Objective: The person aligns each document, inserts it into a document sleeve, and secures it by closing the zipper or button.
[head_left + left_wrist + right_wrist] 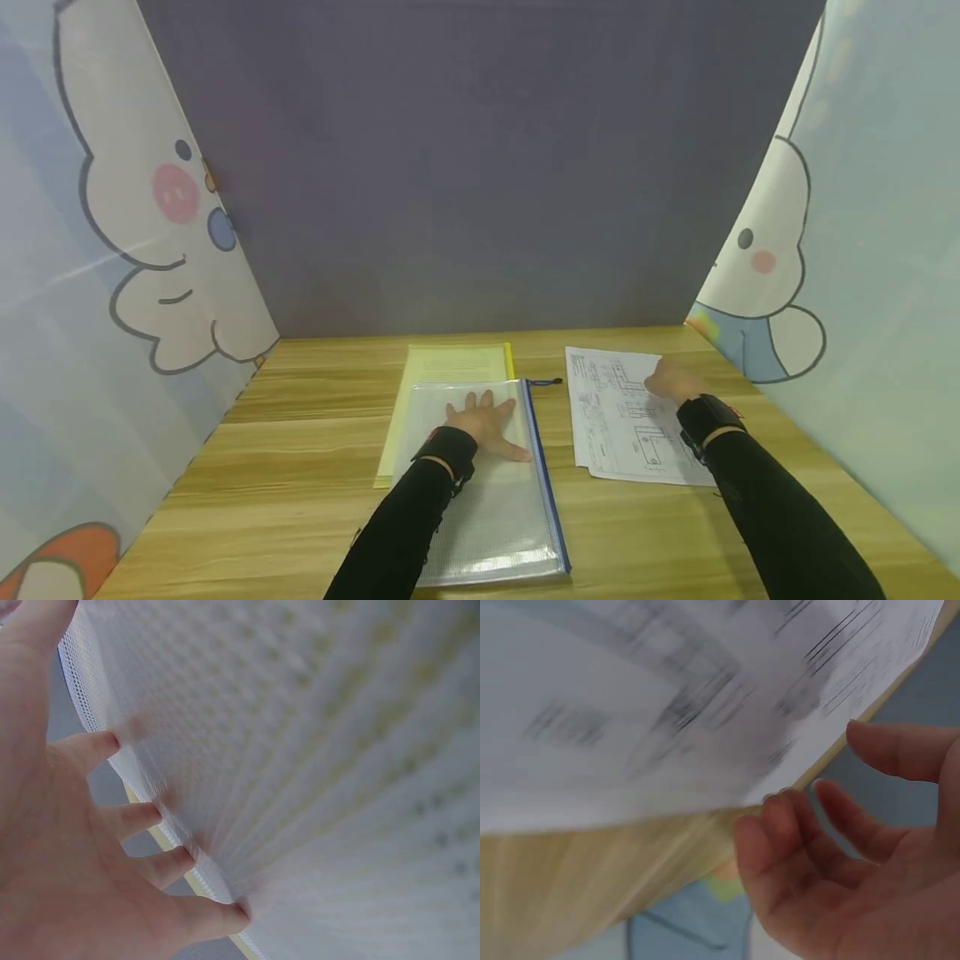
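A clear mesh zip pouch [487, 517] with a blue zipper edge lies in the middle of the table, partly over a pale yellow document folder [457, 362]. My left hand [483, 421] rests on the pouch with fingers spread; in the left wrist view its fingertips [180, 859] touch the mesh surface. To the right lie white sheets [611, 417] printed with line drawings, slightly out of line at the lower left. At their upper right edge is my right hand [675, 383]. The right wrist view shows its fingers loosely bent at the paper's edge, thumb apart from them.
The wooden table [300, 433] meets a dark grey panel [480, 167] at the back. Cartoon-printed walls stand at the left [60, 333] and right [885, 292]. A dark blue zipper pull [546, 382] sticks out from the pouch's top right corner.
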`<state>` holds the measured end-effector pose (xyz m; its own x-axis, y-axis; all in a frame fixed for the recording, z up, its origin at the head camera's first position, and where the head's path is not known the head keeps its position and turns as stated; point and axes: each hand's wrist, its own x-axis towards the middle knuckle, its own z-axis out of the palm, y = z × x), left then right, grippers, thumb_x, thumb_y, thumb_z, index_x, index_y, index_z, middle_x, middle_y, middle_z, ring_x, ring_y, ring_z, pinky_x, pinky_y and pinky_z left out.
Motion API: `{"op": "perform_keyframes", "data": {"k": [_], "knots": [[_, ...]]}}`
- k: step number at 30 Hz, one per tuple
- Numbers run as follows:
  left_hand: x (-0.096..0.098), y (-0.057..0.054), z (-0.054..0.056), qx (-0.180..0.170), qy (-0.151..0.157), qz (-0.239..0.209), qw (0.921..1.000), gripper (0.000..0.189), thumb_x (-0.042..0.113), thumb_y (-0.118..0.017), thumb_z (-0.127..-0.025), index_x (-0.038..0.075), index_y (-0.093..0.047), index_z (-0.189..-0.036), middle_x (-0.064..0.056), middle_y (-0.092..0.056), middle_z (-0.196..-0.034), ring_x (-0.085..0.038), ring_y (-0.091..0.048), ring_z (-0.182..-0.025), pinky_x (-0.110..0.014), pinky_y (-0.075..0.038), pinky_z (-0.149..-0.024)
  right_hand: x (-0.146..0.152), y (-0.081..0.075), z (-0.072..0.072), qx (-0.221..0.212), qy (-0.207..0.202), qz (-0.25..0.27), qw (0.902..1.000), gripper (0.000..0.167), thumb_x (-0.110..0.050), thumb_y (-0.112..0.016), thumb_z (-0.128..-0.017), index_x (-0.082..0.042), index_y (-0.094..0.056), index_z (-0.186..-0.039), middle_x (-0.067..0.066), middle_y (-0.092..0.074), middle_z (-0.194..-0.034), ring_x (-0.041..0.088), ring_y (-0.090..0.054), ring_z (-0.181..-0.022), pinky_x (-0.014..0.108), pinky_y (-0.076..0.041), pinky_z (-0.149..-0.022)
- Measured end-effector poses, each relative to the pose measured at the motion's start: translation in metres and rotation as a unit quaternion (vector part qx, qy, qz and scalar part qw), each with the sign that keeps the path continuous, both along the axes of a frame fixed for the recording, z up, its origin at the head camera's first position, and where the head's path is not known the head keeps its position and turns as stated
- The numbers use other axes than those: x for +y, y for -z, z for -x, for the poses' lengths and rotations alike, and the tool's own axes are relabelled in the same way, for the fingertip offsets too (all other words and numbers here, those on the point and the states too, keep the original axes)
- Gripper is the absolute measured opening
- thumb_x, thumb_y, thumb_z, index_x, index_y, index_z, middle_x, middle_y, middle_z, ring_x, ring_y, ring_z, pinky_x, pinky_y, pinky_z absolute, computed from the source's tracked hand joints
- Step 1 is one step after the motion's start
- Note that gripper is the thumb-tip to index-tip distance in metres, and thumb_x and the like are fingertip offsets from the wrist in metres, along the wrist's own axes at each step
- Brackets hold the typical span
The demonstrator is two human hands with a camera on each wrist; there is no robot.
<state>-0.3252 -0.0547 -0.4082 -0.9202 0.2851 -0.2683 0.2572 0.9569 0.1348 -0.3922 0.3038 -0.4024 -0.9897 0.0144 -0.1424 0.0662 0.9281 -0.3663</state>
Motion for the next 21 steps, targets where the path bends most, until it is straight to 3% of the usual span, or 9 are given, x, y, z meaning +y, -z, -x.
{"op": "perform_keyframes", "data": {"k": [3, 7, 13, 16, 21], "knots": [[0.001, 0.001, 0.002, -0.001, -0.001, 0.005, 1.0000, 0.107, 0.080, -0.068, -0.075, 0.032, -0.027, -0.162, -0.012, -0.021, -0.167, -0.042, -0.017, -0.152, -0.073, -0.018, -0.114, 0.026, 0.005, -0.004, -0.025, 0.026, 0.009, 0.9993, 0.050, -0.020, -0.055, -0.087, 0.020, -0.059, -0.117, 0.033, -0.060, -0.109, 0.041, -0.055, -0.088, 0.059, -0.049, -0.084], [-0.001, -0.001, 0.001, -0.001, -0.007, 0.012, 0.9999, 0.107, 0.080, -0.068, -0.075, 0.032, -0.027, -0.162, -0.012, -0.021, -0.168, -0.042, -0.017, -0.153, -0.073, -0.019, -0.113, 0.043, 0.014, -0.004, -0.058, 0.061, 0.046, 0.9954, 0.056, -0.032, -0.066, -0.085, 0.017, -0.062, -0.113, 0.034, -0.059, -0.111, 0.043, -0.056, -0.093, 0.057, -0.049, -0.088], [-0.003, -0.003, 0.001, -0.001, -0.005, 0.007, 1.0000, 0.107, 0.080, -0.068, -0.076, 0.032, -0.027, -0.162, -0.012, -0.020, -0.168, -0.042, -0.016, -0.153, -0.074, -0.017, -0.114, 0.042, 0.009, -0.008, -0.113, 0.107, 0.120, 0.9804, 0.080, -0.041, -0.077, -0.083, 0.018, -0.049, -0.130, 0.030, -0.054, -0.112, 0.041, -0.056, -0.094, 0.051, -0.050, -0.086], [-0.002, -0.004, 0.001, 0.000, -0.004, 0.005, 1.0000, 0.107, 0.080, -0.068, -0.076, 0.031, -0.027, -0.162, -0.012, -0.020, -0.168, -0.042, -0.016, -0.153, -0.074, -0.017, -0.114, 0.035, 0.002, -0.010, -0.119, 0.105, 0.109, 0.9813, 0.075, -0.035, -0.076, -0.084, 0.018, -0.050, -0.130, 0.028, -0.054, -0.109, 0.040, -0.054, -0.093, 0.050, -0.050, -0.084], [-0.001, -0.006, 0.000, 0.000, -0.004, 0.000, 1.0000, 0.107, 0.079, -0.069, -0.076, 0.031, -0.028, -0.162, -0.013, -0.020, -0.168, -0.043, -0.016, -0.153, -0.074, -0.016, -0.114, 0.034, 0.001, -0.009, -0.101, 0.076, 0.071, 0.9895, 0.050, -0.030, -0.074, -0.088, 0.015, -0.062, -0.107, 0.020, -0.056, -0.089, 0.034, -0.054, -0.083, 0.040, -0.049, -0.072]]}}
